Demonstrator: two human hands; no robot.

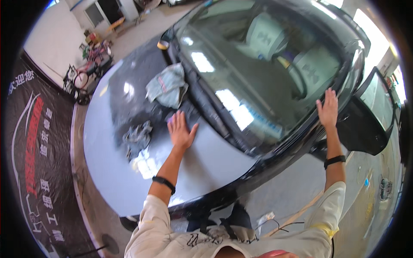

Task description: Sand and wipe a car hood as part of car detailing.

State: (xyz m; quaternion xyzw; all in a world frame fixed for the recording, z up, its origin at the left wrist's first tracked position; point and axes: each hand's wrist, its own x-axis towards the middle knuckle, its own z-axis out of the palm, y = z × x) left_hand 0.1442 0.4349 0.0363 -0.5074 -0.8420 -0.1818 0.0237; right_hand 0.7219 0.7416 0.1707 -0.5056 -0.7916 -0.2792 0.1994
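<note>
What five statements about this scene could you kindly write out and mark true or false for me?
1. The person's bare left hand is on the smooth, pale-and-dark grey metal hood. True.
2. The person's bare right hand is clenched into a fist. False: it is open, beside the edge of the curved glass windshield.
3. The rumpled blue-grey fabric cloth lies closer to the windshield than the smaller, crumpled grey cloth. True.
4. A narrow black band circles the left forearm only. False: another circles the right.
5. A dark printed banner hangs at the picture's left. True.
</note>
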